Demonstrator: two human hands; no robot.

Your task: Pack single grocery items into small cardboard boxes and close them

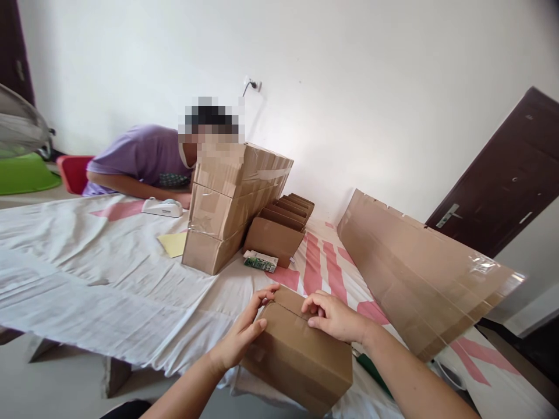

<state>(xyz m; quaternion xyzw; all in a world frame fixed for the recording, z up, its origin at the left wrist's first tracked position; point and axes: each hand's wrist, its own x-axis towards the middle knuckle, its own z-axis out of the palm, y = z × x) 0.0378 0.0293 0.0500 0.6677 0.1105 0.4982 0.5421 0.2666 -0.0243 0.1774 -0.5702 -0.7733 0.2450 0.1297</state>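
Note:
A closed brown cardboard box rests at the near edge of the cloth-covered table, a seam running across its top. My left hand lies against the box's left side and top edge, fingers apart and thumb over the top. On top, near the seam, my right hand touches the cardboard with bent fingers; nothing can be made out between them. Just beyond the box lies a small green and white packet, in front of a row of open brown cartons.
Stacked taped boxes stand left of the cartons. Behind them a person in a purple shirt leans on the table, near a white tape dispenser and yellow paper. A large cardboard sheet stands at the right. Something dark green lies under my right forearm.

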